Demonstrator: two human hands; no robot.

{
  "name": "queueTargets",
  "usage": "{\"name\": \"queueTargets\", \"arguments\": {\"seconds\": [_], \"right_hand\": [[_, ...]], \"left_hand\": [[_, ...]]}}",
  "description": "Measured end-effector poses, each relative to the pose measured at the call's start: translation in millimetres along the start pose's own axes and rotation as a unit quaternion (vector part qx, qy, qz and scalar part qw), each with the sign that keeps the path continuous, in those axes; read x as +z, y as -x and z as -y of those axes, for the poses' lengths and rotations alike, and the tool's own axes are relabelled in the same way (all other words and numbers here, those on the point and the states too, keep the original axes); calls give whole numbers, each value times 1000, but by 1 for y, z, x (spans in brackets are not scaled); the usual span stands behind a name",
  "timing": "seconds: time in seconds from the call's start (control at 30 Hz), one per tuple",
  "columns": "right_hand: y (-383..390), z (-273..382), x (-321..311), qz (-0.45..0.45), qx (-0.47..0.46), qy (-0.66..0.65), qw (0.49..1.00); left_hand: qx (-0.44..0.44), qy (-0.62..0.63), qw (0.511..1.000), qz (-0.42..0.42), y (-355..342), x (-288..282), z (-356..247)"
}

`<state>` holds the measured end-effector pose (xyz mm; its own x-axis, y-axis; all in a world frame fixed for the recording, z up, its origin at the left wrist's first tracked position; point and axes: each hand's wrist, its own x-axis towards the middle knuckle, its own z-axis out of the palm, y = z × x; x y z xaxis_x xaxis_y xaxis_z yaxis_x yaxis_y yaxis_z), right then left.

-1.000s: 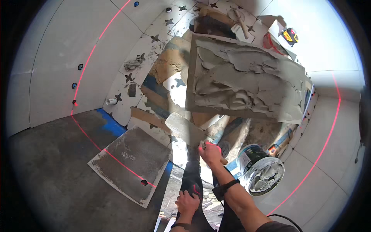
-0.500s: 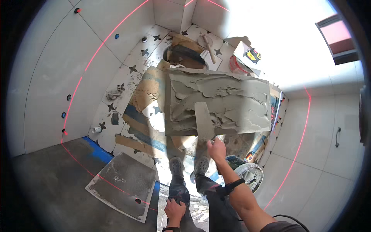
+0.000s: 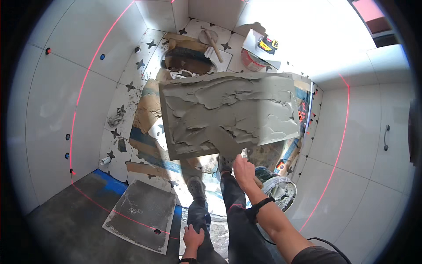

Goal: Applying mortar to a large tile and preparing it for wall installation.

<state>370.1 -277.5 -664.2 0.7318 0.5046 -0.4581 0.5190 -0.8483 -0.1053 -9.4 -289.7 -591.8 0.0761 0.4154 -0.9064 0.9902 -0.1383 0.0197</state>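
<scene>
My right hand (image 3: 244, 171) is closed round the handle of a trowel. The grey trowel blade (image 3: 223, 141) lies at the near edge of a large rectangular tile (image 3: 165, 132), whose upper face is thickly coated with ridged grey mortar (image 3: 220, 103). The grip itself is mostly covered by my fingers. My left hand (image 3: 193, 237) rests on my left leg near the knee, fingers stretched over the dark trousers, holding nothing. Just right of my right forearm stands a mortar-smeared bucket (image 3: 282, 193).
A red-and-white bucket (image 3: 252, 61) at the back carries a board with a yellow tape measure (image 3: 268, 44). A wooden-handled tool (image 3: 214, 47) lies beyond the tile. At lower left is a grey tile with a hole (image 3: 140, 215). Black cross-shaped spacers (image 3: 130, 86) dot the floor; red laser lines cross the walls.
The trowel blade has turned and slid to the tile's near edge, slightly left. My view has shifted, and my right foot has stepped forward under the tile's near edge.
</scene>
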Motion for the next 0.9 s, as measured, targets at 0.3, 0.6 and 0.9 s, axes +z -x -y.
{"name": "queueTargets", "arguments": {"seconds": [0.3, 0.6, 0.9], "right_hand": [[-16, -45, -19, -5, 72, 11, 997], [24, 23, -3, 132, 122, -266, 947], [9, -31, -19, 50, -72, -8, 996]], "left_hand": [[26, 34, 996, 83, 26, -2, -15], [-34, -1, 986, 164, 74, -20, -51], [15, -80, 997, 0, 87, -26, -42]]}}
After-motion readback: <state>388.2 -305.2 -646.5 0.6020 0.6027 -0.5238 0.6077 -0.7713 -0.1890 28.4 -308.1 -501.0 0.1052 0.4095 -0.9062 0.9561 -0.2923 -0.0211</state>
